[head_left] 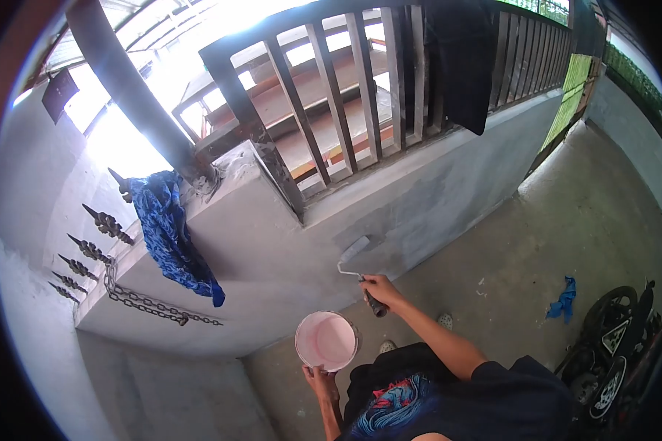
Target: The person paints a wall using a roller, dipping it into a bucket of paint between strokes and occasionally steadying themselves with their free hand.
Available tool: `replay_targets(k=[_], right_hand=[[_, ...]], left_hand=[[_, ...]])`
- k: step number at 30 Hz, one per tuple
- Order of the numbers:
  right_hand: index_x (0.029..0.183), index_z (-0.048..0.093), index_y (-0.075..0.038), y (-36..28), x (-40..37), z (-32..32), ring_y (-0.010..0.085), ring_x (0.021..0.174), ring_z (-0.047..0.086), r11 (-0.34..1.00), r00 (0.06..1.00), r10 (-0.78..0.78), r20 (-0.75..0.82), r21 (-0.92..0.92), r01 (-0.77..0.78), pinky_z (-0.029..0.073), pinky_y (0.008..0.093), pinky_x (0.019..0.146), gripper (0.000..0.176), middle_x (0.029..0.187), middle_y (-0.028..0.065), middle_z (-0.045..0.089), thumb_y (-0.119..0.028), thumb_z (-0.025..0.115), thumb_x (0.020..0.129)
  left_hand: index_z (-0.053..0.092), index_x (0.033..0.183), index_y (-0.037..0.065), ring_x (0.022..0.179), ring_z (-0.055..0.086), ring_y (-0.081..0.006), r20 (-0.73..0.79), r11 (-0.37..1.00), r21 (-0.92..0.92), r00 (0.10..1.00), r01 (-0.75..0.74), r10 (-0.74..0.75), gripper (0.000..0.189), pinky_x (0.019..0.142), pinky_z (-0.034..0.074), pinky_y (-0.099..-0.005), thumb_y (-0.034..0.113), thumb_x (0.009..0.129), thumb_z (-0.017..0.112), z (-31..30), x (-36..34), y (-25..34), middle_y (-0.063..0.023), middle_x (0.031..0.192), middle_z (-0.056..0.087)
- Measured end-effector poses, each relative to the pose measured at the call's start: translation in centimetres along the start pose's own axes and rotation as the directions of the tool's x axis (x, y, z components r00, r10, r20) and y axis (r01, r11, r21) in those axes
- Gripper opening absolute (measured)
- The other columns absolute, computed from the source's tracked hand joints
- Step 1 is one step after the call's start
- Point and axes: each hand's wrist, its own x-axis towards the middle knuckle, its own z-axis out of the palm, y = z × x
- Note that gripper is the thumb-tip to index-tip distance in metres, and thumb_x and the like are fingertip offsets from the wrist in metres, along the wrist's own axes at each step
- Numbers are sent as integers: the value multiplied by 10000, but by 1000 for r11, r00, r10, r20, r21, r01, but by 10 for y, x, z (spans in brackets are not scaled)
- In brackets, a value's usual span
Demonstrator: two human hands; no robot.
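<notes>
My right hand [382, 291] is wrapped round the dark handle of a paint roller [356, 250]. The roller's pale sleeve lies against the low grey wall [272, 250], at the edge of a darker, damp-looking patch [404, 217]. Lower and to the left, my left hand [321, 381] grips the near rim of a pail [325, 341], its fingers closed at the edge. Whitish-pink coats the pail's inside, and its mouth tilts up toward me.
Metal railings [360, 95] top the wall, with a dark cloth [460, 66] draped over them. A blue patterned cloth [171, 235] and a chain [151, 303] hang at left near pointed finials [107, 223]. A motorcycle [610, 353] and a blue rag [563, 300] are on the concrete floor at right.
</notes>
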Motion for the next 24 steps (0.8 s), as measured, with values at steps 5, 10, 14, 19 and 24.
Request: replay_targets(k=[5, 10, 14, 19, 24], right_hand=[[925, 572, -6, -8, -8, 23, 109, 538, 540, 996, 997, -43, 69, 86, 37, 468, 271, 468, 115, 669, 18, 522, -115, 550, 895], [885, 557, -13, 12, 26, 25, 112, 540, 541, 997, 998, 15, 60, 69, -19, 464, 269, 465, 131, 656, 20, 513, -138, 529, 911], [845, 542, 18, -12, -4, 41, 151, 500, 539, 995, 998, -42, 45, 96, 38, 450, 298, 454, 148, 625, 55, 529, -123, 537, 887], [866, 540, 15, -22, -12, 49, 140, 488, 533, 986, 998, -50, 38, 159, 44, 456, 292, 445, 134, 616, 56, 523, -117, 531, 890], [885, 540, 18, 8, 26, 39, 131, 499, 535, 997, 999, 35, 21, 70, -37, 449, 291, 443, 128, 626, 52, 522, -109, 534, 888]], left_hand=[[376, 1133, 94, 1026, 567, -292, -25, 996, -79, 999, -30, 28, 375, 767, 545, -484, 52, 787, 515, 8, -3, 5, -129, 1177, 482], [373, 1144, 99, 1018, 576, -295, -36, 997, -66, 998, -50, 48, 379, 768, 546, -481, 61, 793, 512, -6, -8, -2, -138, 1167, 490], [385, 1170, 96, 1052, 569, -293, -45, 999, -25, 998, -43, 42, 330, 801, 536, -485, 111, 858, 489, -3, -16, 8, -137, 1204, 492], [369, 1146, 92, 1031, 568, -304, -71, 999, -35, 997, -18, 15, 360, 797, 532, -492, 72, 808, 493, -8, -6, 5, -147, 1178, 493], [374, 1166, 84, 1067, 553, -320, -46, 998, -24, 997, -59, 58, 372, 809, 525, -514, 70, 809, 477, -10, 8, 9, -146, 1214, 473]])
